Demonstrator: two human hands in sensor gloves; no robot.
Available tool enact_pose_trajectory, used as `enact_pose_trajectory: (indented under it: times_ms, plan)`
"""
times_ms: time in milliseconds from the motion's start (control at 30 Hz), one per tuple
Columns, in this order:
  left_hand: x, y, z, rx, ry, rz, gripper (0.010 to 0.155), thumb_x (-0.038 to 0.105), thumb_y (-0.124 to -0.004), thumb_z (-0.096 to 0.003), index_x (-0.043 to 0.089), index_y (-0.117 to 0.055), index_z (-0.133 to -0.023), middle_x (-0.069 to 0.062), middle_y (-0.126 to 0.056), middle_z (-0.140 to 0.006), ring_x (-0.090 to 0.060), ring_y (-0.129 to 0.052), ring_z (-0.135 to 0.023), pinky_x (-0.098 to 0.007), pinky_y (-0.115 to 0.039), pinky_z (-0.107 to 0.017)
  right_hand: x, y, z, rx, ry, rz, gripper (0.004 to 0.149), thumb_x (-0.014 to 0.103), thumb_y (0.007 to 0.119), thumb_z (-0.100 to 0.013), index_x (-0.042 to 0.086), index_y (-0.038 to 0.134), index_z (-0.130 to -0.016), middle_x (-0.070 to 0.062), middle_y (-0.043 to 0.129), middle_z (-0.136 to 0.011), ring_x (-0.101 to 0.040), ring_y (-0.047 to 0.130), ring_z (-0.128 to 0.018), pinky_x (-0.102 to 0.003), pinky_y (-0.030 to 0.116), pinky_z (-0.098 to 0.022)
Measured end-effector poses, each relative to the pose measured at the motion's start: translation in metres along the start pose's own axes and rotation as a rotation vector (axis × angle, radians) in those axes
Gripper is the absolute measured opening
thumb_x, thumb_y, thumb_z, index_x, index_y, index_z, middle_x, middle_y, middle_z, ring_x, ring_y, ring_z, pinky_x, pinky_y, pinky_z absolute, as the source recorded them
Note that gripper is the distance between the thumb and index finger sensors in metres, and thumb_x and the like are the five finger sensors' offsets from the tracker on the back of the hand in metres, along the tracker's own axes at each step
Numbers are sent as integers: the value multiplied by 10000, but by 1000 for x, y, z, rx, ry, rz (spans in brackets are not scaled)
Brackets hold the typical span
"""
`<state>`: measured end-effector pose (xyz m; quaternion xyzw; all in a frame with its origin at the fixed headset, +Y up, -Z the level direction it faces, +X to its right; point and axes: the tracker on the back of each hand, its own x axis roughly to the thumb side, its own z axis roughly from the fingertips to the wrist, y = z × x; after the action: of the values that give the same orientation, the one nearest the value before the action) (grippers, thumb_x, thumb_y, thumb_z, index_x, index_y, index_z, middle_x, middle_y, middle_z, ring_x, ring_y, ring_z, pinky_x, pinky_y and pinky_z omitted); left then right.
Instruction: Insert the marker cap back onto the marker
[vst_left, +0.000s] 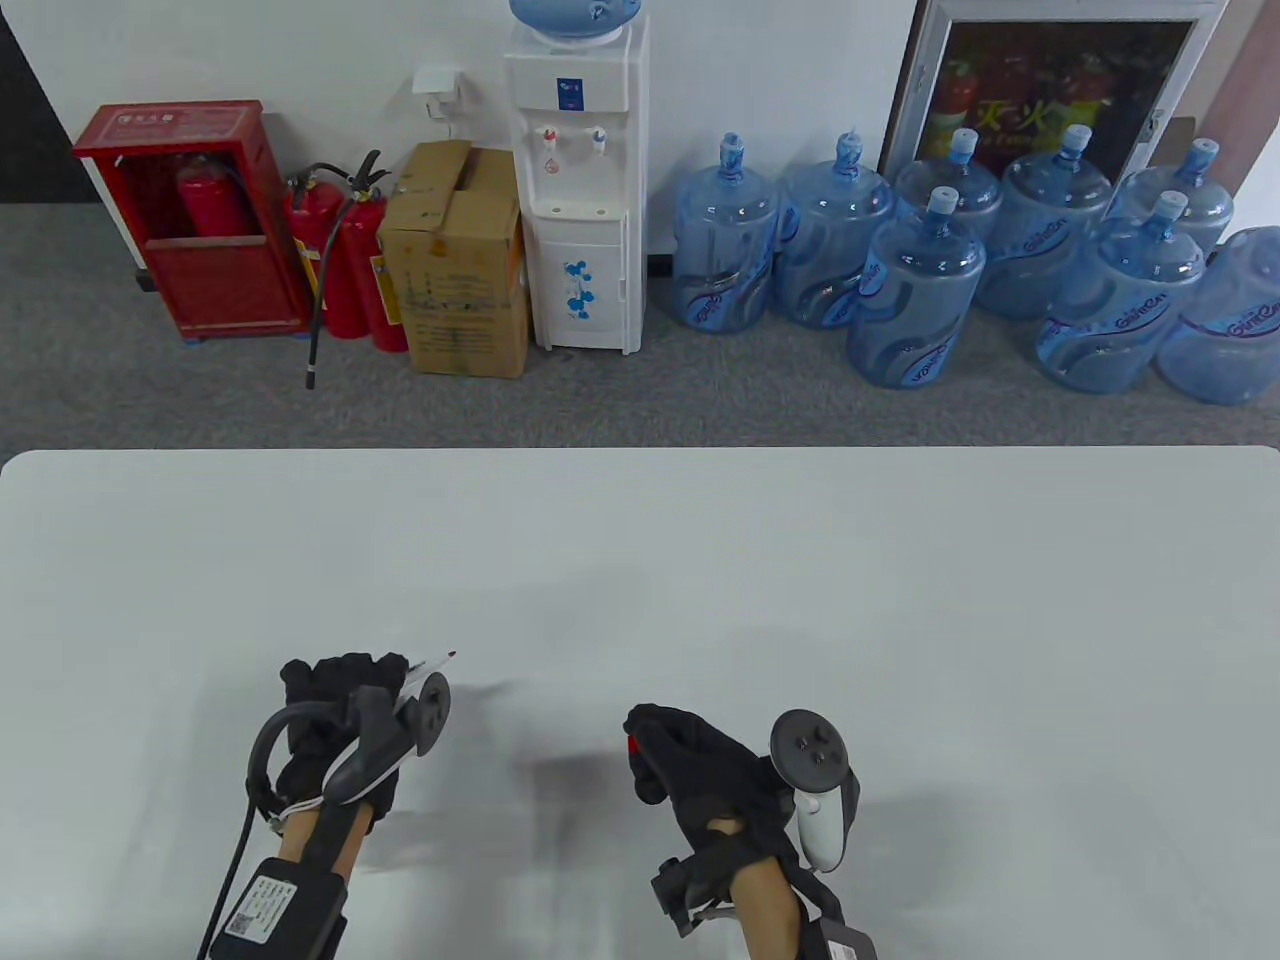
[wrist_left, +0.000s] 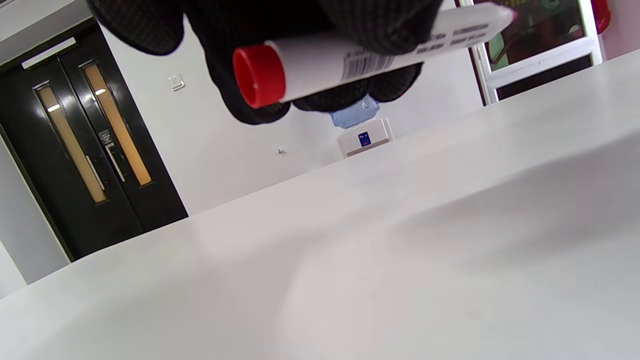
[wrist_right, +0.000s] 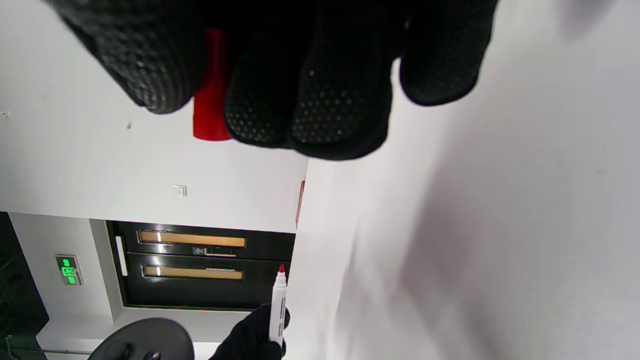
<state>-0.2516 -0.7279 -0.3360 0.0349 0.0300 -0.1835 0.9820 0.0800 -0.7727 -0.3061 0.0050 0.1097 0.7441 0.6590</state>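
Note:
My left hand (vst_left: 340, 700) grips a white marker (wrist_left: 370, 55) with a red end plug; its bare red tip (vst_left: 453, 655) points up and to the right, above the table. The marker also shows in the right wrist view (wrist_right: 278, 310), tip up. My right hand (vst_left: 690, 760) holds the red marker cap (wrist_right: 212, 90) between its curled fingers; a bit of red shows at the fingertips in the table view (vst_left: 632, 745). The two hands are apart, the cap about a hand's width to the right of the marker tip.
The white table (vst_left: 800, 560) stretches wide behind and beside both hands. Beyond its far edge, on the floor, stand water jugs (vst_left: 915, 290), a water dispenser (vst_left: 580, 180), a cardboard box (vst_left: 455, 260) and fire extinguishers (vst_left: 345, 260).

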Motion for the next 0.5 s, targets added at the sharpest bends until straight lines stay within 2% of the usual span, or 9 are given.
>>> enact_pose_trajectory:
  times_ms: [333,433,500]
  plan:
    - [25,9,35,87,-95,-1,529,329,-654,-424,356,-686,-952,18,-842,-949,-323,-883,-912,-648,-574,-726,0,3,2,1,5,21,469,532,770,-442,319,812,-857,86,967,-693,-129,1003,-497,-505,772,-624]
    - [33,8,47,169,-129,9,524,334,-655,-428,369,-658,-951,17,-824,-972,-316,-886,-913,-640,-578,-726,-1,6,2,5,8,33,468,527,772,-443,319,810,-860,85,966,-696,-131,1003,-501,-506,771,-625]
    - [38,6,53,183,-159,-10,523,337,-651,-430,373,-649,-952,21,-822,-982,-310,-890,-916,-640,-578,-728,-2,8,2,9,9,45,468,522,774,-443,317,810,-862,84,966,-700,-131,1004,-505,-507,769,-627]
